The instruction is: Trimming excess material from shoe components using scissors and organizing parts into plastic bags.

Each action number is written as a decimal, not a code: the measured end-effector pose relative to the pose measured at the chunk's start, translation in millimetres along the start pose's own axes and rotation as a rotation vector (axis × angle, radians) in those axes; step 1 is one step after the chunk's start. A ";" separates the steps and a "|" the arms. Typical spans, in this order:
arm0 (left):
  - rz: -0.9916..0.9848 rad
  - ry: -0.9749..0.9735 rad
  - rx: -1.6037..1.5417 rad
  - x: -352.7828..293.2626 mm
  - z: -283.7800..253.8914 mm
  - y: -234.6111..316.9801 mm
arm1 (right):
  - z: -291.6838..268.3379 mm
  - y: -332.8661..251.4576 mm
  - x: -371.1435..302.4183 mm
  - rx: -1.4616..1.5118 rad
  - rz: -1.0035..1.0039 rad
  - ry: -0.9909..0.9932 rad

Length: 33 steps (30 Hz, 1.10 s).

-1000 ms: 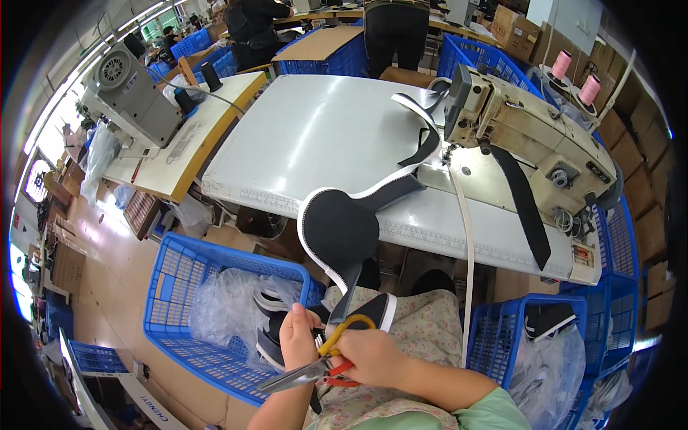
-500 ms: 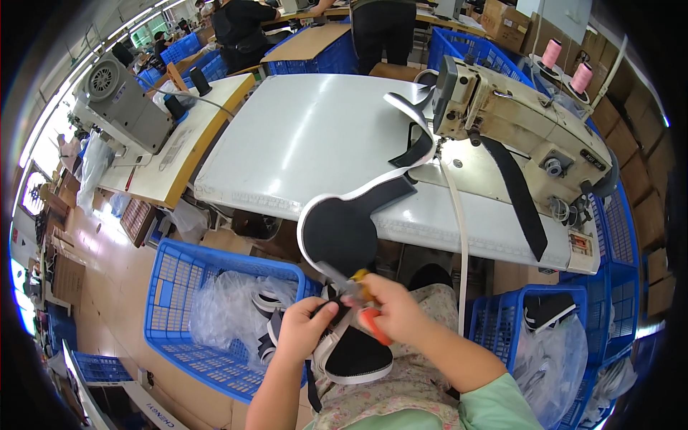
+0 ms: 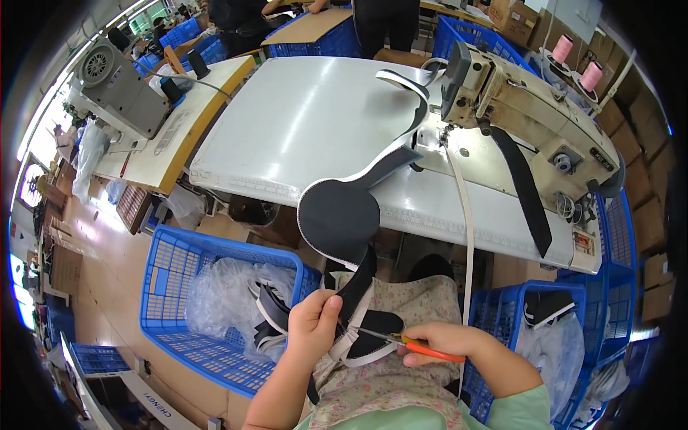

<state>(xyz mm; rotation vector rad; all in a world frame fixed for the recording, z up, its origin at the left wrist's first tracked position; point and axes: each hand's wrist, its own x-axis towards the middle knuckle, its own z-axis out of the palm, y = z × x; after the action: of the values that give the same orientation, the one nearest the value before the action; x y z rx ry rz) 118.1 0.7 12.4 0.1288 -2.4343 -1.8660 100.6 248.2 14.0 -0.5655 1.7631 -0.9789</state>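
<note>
My left hand (image 3: 308, 328) is closed around a black strip (image 3: 356, 285) with a white trim edge. That strip belongs to a chain of black pieces with white binding; a rounded black piece (image 3: 338, 221) hangs at the table edge, and the chain runs up to the sewing machine (image 3: 534, 107). In my right hand (image 3: 450, 338) are scissors (image 3: 435, 351) with orange and yellow handles. Their blades point left, tips touching or close to the white trim beside my left fingers. Another black piece with white edging (image 3: 374, 342) lies on my floral apron (image 3: 412, 301).
A blue crate (image 3: 215, 240) with clear plastic and trimmed pieces stands at left; another blue crate (image 3: 494, 322) is at right. White tape (image 3: 466, 244) hangs from the machine. A black strip (image 3: 521, 190) lies on the white table (image 3: 287, 129). People stand beyond the table.
The scissors have swung from near my left thumb to the right, now pointing left at the trim. My left hand has shifted slightly right, and the strip between it and the rounded piece is now visible.
</note>
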 end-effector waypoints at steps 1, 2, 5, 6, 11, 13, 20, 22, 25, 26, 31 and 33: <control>0.019 -0.001 0.017 -0.3 0.5 -1.0 | 1.1 1.7 1.1 -0.005 -0.014 0.021; 0.019 -0.004 0.016 -0.1 1.3 -0.7 | 1.1 2.9 1.1 -0.011 -0.027 0.044; 0.076 -0.025 0.089 -0.1 2.5 0.8 | -0.9 -1.3 -2.4 -0.012 -0.021 0.040; 0.086 -0.023 0.102 -0.3 3.0 1.4 | -0.8 -1.5 -3.1 -0.011 -0.018 0.041; 0.113 -0.026 0.135 -0.7 2.4 4.1 | 0.4 -1.3 -4.4 -0.026 0.018 0.026; 0.105 -0.036 0.124 -0.6 2.7 2.1 | -0.1 -7.2 -5.9 -0.026 0.034 0.029; 0.127 -0.032 0.146 -0.7 2.2 3.0 | -0.3 -21.6 -13.5 -0.047 0.180 0.044; 0.060 0.036 0.091 -3.3 -3.5 -2.9 | -7.4 -14.9 -21.9 -0.090 0.117 0.071; -0.101 0.137 -0.279 -4.2 -16.1 6.7 | -27.5 6.3 -27.8 -0.003 -0.030 0.282; -0.095 0.148 -0.348 -5.6 -21.9 12.6 | -32.8 13.2 -26.8 0.136 -0.111 0.453; -0.102 0.132 -0.626 -15.5 -33.0 45.5 | -75.1 -0.1 64.0 0.449 -0.359 1.011; -0.088 0.112 -0.681 -16.7 -32.5 55.1 | -94.9 -2.5 104.8 0.501 -0.488 1.191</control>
<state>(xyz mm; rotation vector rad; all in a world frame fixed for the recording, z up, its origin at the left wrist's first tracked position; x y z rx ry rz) 136.9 -14.4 73.9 0.2864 -1.6255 -2.5193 -27.6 202.5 -24.1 -0.0209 2.2441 -2.3453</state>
